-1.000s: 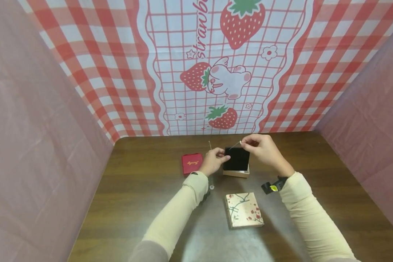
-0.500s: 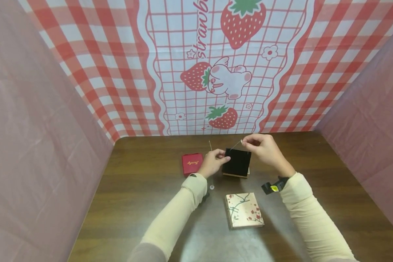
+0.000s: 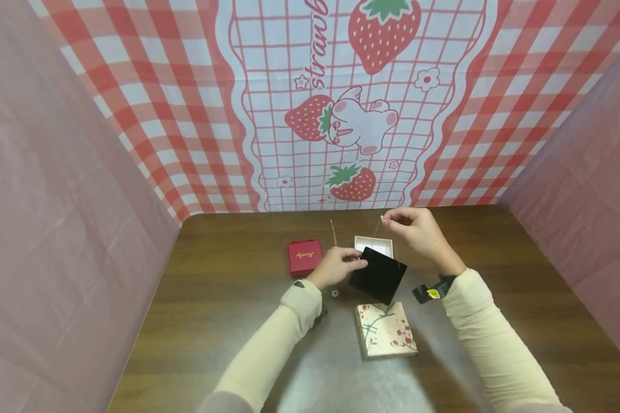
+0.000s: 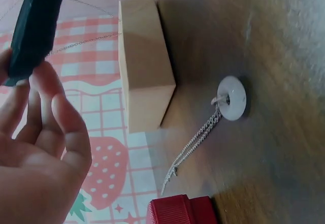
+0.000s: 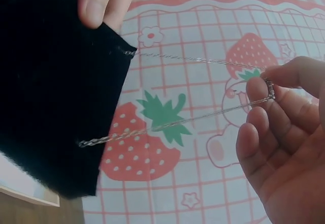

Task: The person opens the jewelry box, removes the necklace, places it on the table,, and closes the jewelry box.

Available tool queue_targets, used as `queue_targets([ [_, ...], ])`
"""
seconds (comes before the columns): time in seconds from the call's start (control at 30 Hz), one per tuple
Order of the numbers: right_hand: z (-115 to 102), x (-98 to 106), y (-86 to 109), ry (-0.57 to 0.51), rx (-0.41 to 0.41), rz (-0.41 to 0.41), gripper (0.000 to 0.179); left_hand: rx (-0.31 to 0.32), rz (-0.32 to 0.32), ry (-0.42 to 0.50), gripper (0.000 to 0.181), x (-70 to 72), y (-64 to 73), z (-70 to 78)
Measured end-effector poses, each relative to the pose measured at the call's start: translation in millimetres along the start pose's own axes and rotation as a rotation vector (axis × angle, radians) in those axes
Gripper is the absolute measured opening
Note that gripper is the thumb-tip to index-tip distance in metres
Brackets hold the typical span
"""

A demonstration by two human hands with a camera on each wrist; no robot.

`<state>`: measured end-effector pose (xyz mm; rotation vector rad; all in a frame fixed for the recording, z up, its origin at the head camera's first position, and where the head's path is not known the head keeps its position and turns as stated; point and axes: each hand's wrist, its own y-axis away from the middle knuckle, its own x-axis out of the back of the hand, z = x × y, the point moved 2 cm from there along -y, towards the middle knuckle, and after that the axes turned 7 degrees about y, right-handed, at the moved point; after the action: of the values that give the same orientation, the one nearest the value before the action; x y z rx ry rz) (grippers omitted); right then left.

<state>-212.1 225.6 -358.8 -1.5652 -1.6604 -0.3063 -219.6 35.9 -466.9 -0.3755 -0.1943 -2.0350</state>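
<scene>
My left hand [image 3: 336,266] pinches the edge of a black velvety jewellery pad [image 3: 378,276], tilted above the table. Two strands of a silver chain [image 5: 198,60] run from slits near one edge of the pad. My right hand [image 3: 415,232] pinches the far end of this chain between thumb and index finger, drawing both strands nearly straight in the right wrist view. Behind the pad stands an open cream box [image 4: 144,51], its pale inside partly showing. A second necklace with a white ring pendant [image 4: 236,99] lies on the wood beside the box.
A red box [image 3: 305,257] with gold lettering sits on the left. Nearer me lies a cream box lid [image 3: 386,331] printed with branches and red flowers. A checked strawberry cloth [image 3: 356,120] hangs behind the wooden table [image 3: 212,310].
The pad has come off the open box towards me and to the right, and turned, uncovering the box. My left hand moved with it. My right hand kept its pinch, rising slightly.
</scene>
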Motion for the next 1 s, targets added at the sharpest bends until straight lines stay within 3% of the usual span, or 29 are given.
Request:
queue_targets([
  [0.27, 8, -5, -3.9, 0.025, -0.086, -0.001, 0.014, -0.056, -0.096, -0.045, 0.035, -3.4, 11.0, 4.3],
  [0.57, 16, -6, -7.6, 0.035, -0.212, 0.005, 0.017, -0.079, -0.118, 0.096, 0.034, -1.5, 21.0, 11.0],
  [0.8, 20, -8, -4.1, 0.036, -0.284, 0.020, 0.018, -0.150, -0.087, 0.078, 0.035, -0.2, 25.4, 10.5],
  [1.0, 20, -2, -2.9, -0.019, -0.359, 0.044, 0.021, -0.171, -0.014, 0.159, 0.036, 2.0, 30.3, 8.9],
])
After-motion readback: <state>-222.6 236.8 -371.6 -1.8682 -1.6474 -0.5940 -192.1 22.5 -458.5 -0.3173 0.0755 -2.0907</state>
